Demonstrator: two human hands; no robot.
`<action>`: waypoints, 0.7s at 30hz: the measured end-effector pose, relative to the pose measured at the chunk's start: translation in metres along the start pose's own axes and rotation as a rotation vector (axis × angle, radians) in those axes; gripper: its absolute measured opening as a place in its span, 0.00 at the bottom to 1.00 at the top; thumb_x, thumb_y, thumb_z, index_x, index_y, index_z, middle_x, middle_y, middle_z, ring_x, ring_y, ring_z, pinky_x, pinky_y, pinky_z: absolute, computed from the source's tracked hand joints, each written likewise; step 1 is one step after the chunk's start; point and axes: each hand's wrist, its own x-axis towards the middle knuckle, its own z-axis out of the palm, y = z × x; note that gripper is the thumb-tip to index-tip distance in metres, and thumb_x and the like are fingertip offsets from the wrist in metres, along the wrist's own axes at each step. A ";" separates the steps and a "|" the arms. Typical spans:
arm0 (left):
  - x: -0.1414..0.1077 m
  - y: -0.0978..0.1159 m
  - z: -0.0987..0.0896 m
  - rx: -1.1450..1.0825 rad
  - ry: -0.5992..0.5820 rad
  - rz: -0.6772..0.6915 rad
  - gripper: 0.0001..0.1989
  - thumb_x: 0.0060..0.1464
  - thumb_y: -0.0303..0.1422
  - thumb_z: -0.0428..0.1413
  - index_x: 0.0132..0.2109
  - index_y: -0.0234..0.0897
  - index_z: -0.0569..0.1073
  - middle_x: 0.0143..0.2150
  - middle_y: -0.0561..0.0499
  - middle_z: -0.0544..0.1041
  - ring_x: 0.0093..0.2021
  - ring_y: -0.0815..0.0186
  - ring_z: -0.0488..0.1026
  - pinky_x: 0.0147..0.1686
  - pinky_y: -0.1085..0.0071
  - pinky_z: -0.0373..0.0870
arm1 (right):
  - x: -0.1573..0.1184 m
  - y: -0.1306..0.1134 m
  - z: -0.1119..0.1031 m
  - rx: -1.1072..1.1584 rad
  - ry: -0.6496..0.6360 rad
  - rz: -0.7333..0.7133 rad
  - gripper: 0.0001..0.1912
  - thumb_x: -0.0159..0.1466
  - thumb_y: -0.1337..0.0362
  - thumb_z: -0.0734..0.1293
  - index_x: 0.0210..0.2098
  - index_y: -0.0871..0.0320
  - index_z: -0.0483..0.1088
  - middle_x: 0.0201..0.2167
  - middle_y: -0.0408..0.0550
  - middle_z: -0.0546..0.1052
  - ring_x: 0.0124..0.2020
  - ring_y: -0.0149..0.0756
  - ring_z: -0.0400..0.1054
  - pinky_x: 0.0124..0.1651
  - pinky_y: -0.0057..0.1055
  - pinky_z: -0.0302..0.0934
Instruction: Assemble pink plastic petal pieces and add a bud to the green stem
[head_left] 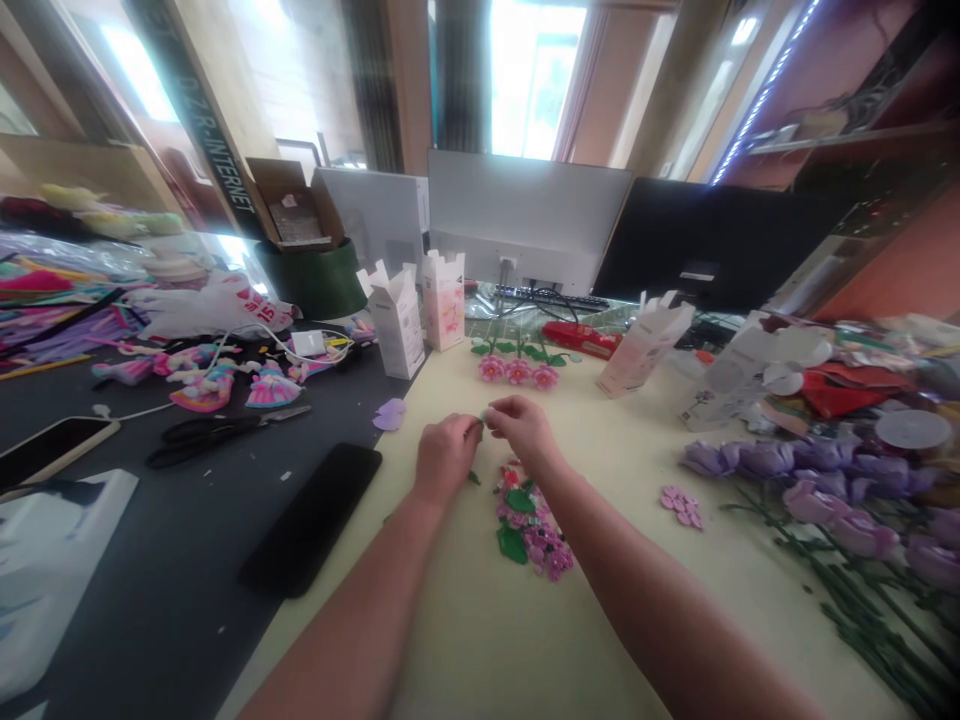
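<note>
Near the middle of the pale yellow mat (465,640), my left hand (448,455) and my right hand (523,430) almost meet at the fingertips. A small pale green piece (486,414) shows between them, pinched by my right hand. My left hand's fingers are pressed together on something small and dark green, too small to make out. Just below my right hand lies a heap of pink and purple blossoms (550,545) with green leaves (512,545). Beyond both hands stands a row of pink flowers (518,371) with green stems.
Open cartons (396,325) stand behind on both sides. A black phone (313,520), scissors (210,428) and dolls (210,385) lie on the left. Purple flowers (772,460) and pink petals (681,506) lie on the right. Monitors (525,215) line the back.
</note>
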 end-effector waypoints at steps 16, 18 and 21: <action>0.000 0.000 -0.001 0.059 -0.002 0.007 0.14 0.63 0.36 0.47 0.34 0.39 0.76 0.34 0.49 0.79 0.32 0.63 0.72 0.35 0.68 0.58 | -0.002 -0.002 0.002 -0.015 -0.004 0.001 0.08 0.48 0.63 0.72 0.27 0.59 0.71 0.19 0.41 0.74 0.21 0.30 0.66 0.29 0.30 0.64; 0.000 0.000 -0.001 0.067 0.005 0.001 0.14 0.63 0.37 0.48 0.35 0.40 0.76 0.34 0.49 0.79 0.32 0.63 0.72 0.35 0.67 0.58 | -0.004 -0.003 0.003 -0.012 0.004 0.001 0.08 0.49 0.63 0.71 0.27 0.59 0.71 0.18 0.40 0.73 0.21 0.30 0.66 0.28 0.29 0.63; 0.000 -0.001 -0.002 0.065 0.021 -0.006 0.14 0.62 0.37 0.48 0.36 0.39 0.76 0.35 0.49 0.79 0.33 0.62 0.72 0.34 0.67 0.58 | -0.005 -0.004 0.007 -0.008 0.019 -0.006 0.07 0.49 0.64 0.71 0.27 0.59 0.70 0.17 0.39 0.72 0.21 0.30 0.67 0.28 0.28 0.63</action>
